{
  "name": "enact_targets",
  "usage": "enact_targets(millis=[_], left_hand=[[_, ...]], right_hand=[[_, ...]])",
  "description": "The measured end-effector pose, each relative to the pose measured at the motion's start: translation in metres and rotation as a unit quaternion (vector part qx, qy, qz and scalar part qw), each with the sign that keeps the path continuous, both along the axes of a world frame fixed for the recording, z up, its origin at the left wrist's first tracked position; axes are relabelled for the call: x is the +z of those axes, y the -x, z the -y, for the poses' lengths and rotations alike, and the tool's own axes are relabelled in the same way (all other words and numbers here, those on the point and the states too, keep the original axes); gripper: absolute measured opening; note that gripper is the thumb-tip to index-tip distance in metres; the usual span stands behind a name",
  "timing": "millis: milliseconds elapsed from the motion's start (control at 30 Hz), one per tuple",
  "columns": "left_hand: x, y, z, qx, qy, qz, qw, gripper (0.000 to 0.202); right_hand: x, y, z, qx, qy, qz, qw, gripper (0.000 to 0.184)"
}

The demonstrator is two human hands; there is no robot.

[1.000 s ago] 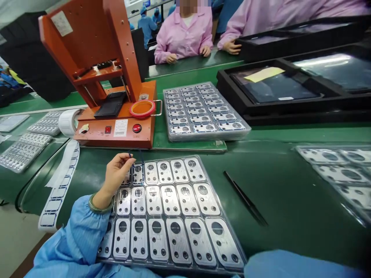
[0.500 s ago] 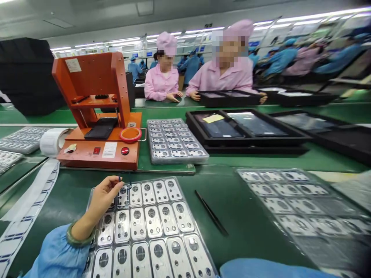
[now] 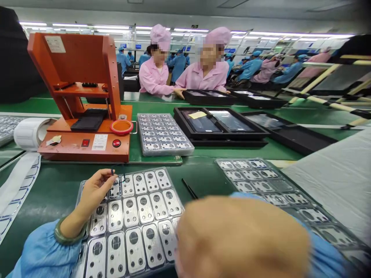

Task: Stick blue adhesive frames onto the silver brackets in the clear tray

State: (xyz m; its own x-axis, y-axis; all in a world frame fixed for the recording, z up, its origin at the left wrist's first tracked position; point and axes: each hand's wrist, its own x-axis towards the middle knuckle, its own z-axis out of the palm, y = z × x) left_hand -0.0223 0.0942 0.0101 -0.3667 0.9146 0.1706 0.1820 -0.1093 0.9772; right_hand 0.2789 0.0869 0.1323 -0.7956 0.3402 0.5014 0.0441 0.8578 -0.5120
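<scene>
My left hand (image 3: 94,189) pinches a thin dark blue loop, a small adhesive gasket, just above the top-left part of a clear tray (image 3: 131,216) filled with silver metal plates with round holes. My right hand (image 3: 242,237) is raised very close to the camera, a large blurred shape at bottom centre; its fingers cannot be made out. It hides the tray's right side and most of the black tweezers (image 3: 189,188) lying on the green belt beside the tray.
An orange press machine (image 3: 84,100) stands behind the tray, a white label roll (image 3: 29,133) at its left. More part trays (image 3: 164,133) (image 3: 272,189) lie on the green belt, black trays (image 3: 220,125) behind. Two people in pink coats work across the line.
The camera tilted up and turned right. My right hand has risen from out of view up close to the lens. My left hand stays pinched over the tray's top-left corner.
</scene>
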Motion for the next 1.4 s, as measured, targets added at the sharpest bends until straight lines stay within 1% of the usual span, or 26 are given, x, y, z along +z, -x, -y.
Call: enact_targets(millis=[33, 67, 100, 133, 167, 200, 267, 333, 467, 533, 600, 667, 700, 767, 833, 867, 900, 933, 1033, 1100, 1200, 1400], left_hand=[[0.002, -0.001, 0.000, -0.003, 0.001, 0.006, 1.000, 0.034], [0.004, -0.001, 0.000, -0.012, 0.005, 0.010, 1.000, 0.035], [0.005, -0.001, 0.000, -0.026, 0.011, 0.014, 1.000, 0.035], [0.006, -0.001, 0.000, -0.038, 0.015, 0.021, 0.999, 0.035], [0.006, -0.001, -0.001, -0.049, 0.018, 0.032, 0.998, 0.035], [0.006, -0.001, -0.001, -0.057, 0.021, 0.041, 0.997, 0.034], [0.005, -0.001, -0.002, -0.066, 0.025, 0.055, 0.996, 0.033], [0.005, -0.001, -0.002, -0.069, 0.026, 0.065, 0.995, 0.032], [0.004, -0.001, -0.001, -0.082, 0.025, 0.068, 0.994, 0.028], [0.002, -0.002, -0.001, -0.091, 0.025, 0.063, 0.994, 0.025], [0.001, -0.001, 0.000, -0.099, 0.021, 0.052, 0.994, 0.024], [0.000, 0.000, 0.000, -0.097, 0.013, 0.023, 0.995, 0.023], [0.001, 0.001, 0.001, -0.085, 0.009, -0.001, 0.996, 0.024], [0.004, 0.006, 0.001, -0.038, -0.002, -0.037, 0.999, 0.031], [0.009, 0.010, 0.001, 0.012, 0.001, -0.028, 1.000, 0.039], [0.012, 0.012, 0.001, 0.021, 0.013, -0.007, 1.000, 0.040], [0.015, 0.013, 0.002, 0.017, 0.031, 0.014, 0.999, 0.039], [0.017, 0.014, 0.002, 0.000, 0.057, 0.028, 0.998, 0.038], [0.021, 0.011, 0.004, -0.073, 0.145, 0.042, 0.986, 0.037], [0.020, 0.009, 0.006, -0.110, 0.186, 0.056, 0.975, 0.037], [0.018, 0.007, 0.007, -0.136, 0.201, 0.089, 0.966, 0.037], [0.015, 0.009, 0.006, -0.149, 0.197, 0.119, 0.962, 0.032]], right_hand=[[0.000, 0.013, -0.023, 0.096, 0.067, 0.075, 0.990, 0.044], [-0.005, 0.029, -0.045, 0.086, 0.130, 0.120, 0.980, 0.033], [-0.015, 0.045, -0.065, -0.005, 0.187, 0.108, 0.976, 0.027], [-0.029, 0.062, -0.079, -0.091, 0.237, 0.081, 0.964, 0.025], [-0.044, 0.077, -0.089, -0.145, 0.292, 0.065, 0.943, 0.025], [-0.059, 0.090, -0.095, -0.169, 0.351, 0.054, 0.920, 0.027], [-0.082, 0.108, -0.095, -0.181, 0.424, 0.041, 0.886, 0.027], [-0.091, 0.116, -0.092, -0.170, 0.461, 0.046, 0.870, 0.025], [-0.093, 0.119, -0.089, -0.145, 0.495, 0.067, 0.854, 0.023], [-0.095, 0.120, -0.089, -0.135, 0.503, 0.069, 0.851, 0.022], [-0.098, 0.119, -0.088, -0.127, 0.498, 0.066, 0.855, 0.022], [-0.100, 0.119, -0.086, -0.132, 0.483, 0.052, 0.864, 0.022], [-0.101, 0.119, -0.085, -0.140, 0.473, 0.038, 0.869, 0.022], [-0.100, 0.120, -0.083, -0.169, 0.448, -0.005, 0.878, 0.022], [-0.098, 0.120, -0.081, -0.199, 0.427, -0.052, 0.881, 0.023], [-0.097, 0.121, -0.080, -0.208, 0.423, -0.067, 0.879, 0.023], [-0.097, 0.122, -0.080, -0.210, 0.427, -0.073, 0.876, 0.024], [-0.097, 0.122, -0.079, -0.206, 0.438, -0.073, 0.872, 0.025], [-0.097, 0.123, -0.078, -0.178, 0.483, -0.054, 0.855, 0.026], [-0.096, 0.122, -0.078, -0.164, 0.502, -0.047, 0.848, 0.027], [-0.096, 0.120, -0.077, -0.146, 0.518, -0.036, 0.842, 0.027], [-0.096, 0.120, -0.076, -0.112, 0.548, -0.021, 0.829, 0.029]])
